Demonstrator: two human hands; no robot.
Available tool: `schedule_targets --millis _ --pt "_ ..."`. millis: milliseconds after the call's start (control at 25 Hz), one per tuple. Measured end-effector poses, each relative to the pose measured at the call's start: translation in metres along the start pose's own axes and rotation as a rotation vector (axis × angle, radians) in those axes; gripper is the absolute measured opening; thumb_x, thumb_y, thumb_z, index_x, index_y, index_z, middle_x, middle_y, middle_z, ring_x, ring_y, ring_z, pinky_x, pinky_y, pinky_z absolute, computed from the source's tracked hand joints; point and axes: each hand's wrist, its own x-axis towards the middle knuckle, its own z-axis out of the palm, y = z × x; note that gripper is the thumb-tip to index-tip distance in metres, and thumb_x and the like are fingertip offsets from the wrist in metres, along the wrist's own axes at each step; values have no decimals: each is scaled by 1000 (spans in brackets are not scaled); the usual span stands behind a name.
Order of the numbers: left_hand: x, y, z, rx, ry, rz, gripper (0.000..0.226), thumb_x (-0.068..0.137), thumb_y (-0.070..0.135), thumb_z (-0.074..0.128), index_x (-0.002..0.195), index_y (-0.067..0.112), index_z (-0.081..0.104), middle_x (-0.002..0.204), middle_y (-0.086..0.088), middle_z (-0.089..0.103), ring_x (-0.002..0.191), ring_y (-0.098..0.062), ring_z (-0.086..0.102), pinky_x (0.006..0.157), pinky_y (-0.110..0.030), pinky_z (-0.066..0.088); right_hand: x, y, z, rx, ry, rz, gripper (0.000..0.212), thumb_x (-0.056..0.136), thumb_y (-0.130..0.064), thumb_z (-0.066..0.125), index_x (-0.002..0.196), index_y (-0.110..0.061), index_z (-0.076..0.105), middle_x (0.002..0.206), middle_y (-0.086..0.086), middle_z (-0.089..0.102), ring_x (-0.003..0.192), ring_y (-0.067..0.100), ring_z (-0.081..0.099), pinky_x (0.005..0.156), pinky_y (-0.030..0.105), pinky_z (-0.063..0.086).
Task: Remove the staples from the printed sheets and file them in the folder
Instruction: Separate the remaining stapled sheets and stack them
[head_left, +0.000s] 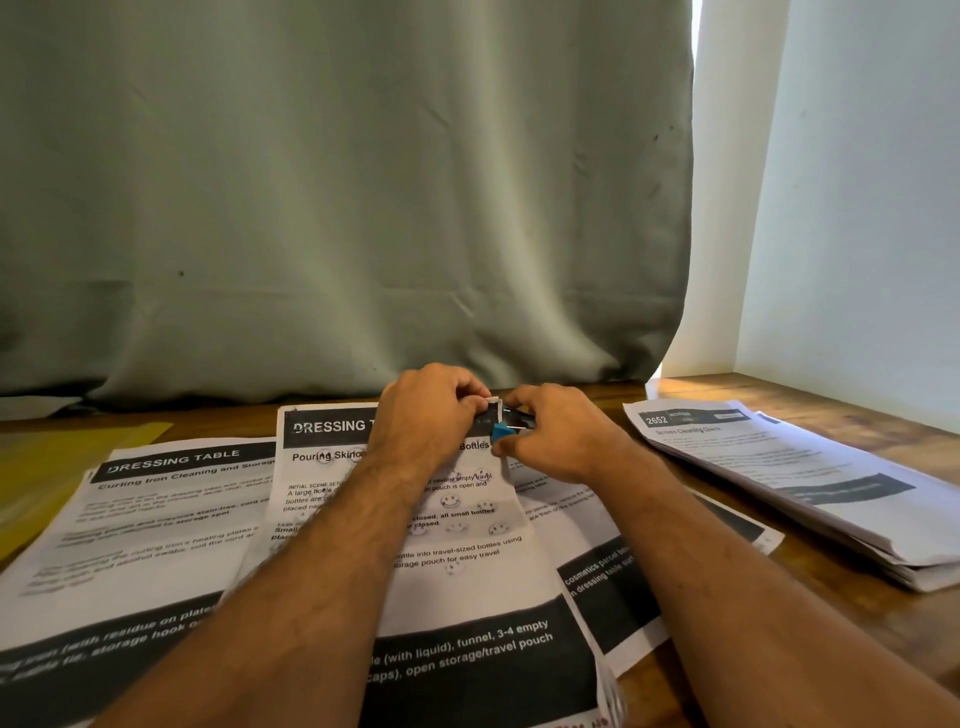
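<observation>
A stapled set of printed sheets (457, 582) headed "DRESSING TABLE" lies in front of me on the wooden table (810, 587). My left hand (423, 415) pinches its top right corner, which is lifted off the table. My right hand (561, 434) grips a blue and black staple remover (506, 423) whose jaws sit at that corner. The staple itself is hidden between my fingers. A yellow folder (57, 467) lies flat at the far left, partly under another printed sheet (150, 530).
A thick stack of printed sheets (810, 483) lies at the right. More sheets (613, 582) stick out under the middle set. A grey-green curtain (337, 208) hangs right behind the table, and a white wall (857, 208) closes the right side.
</observation>
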Motion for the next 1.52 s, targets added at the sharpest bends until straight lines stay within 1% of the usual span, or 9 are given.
schedule_targets --millis 160,320,560,720,1200,1280,1360,1440,1520 --pt "0 1 1 9 -26 4 8 91 32 72 96 33 78 90 12 76 88 -9 67 88 -36 56 1 1 -2 23 21 -21 45 79 -40 75 120 -26 62 104 -5 68 89 11 63 83 30 56" --pt "-1 1 2 12 1 28 8 89 30 73 95 31 78 89 11 76 88 -11 68 89 -36 56 0 -3 -4 40 55 -52 35 82 -41 73 113 -28 64 90 -9 69 79 9 65 77 33 59" --pt "-2 4 2 -3 -2 14 6 88 28 75 93 30 79 88 10 75 86 -9 68 88 -34 57 0 -2 -3 10 70 -32 38 78 -41 75 113 -30 68 91 -7 70 79 11 66 78 36 59" --pt "-4 6 2 8 -13 16 5 89 27 74 91 30 78 89 11 74 86 -8 67 88 -34 57 0 -3 -4 -38 72 -18 38 78 -41 75 115 -31 69 92 -8 68 77 10 63 75 33 58" --pt "-4 7 6 8 -34 23 11 90 26 70 93 33 77 91 8 75 88 -13 67 85 -37 58 -4 -16 -14 -271 171 -46 31 80 -33 65 109 -37 73 92 -7 72 83 17 64 75 37 57" --pt "-4 7 4 0 -25 18 11 91 25 69 94 33 77 91 9 75 88 -13 67 86 -38 58 -4 -12 -14 -189 120 -52 29 83 -31 67 111 -34 73 94 -8 71 84 15 63 77 36 56" --pt "-6 10 2 31 -9 29 13 93 27 67 97 33 77 93 9 75 90 -13 67 89 -38 56 -4 -3 -15 14 64 -26 30 85 -27 71 115 -27 72 98 -7 69 87 11 62 79 28 52" --pt "-8 13 0 125 -17 58 16 96 29 62 103 33 76 98 11 73 93 -12 65 96 -40 52 -1 12 -17 162 108 55 35 87 -23 72 121 -20 67 105 -3 69 92 12 63 82 25 48" --pt "-10 15 -1 192 -44 91 19 98 33 59 109 34 74 98 14 66 93 -9 59 101 -42 48 3 30 -17 155 184 197 37 90 -18 68 126 -15 62 113 5 67 96 16 60 86 28 49"
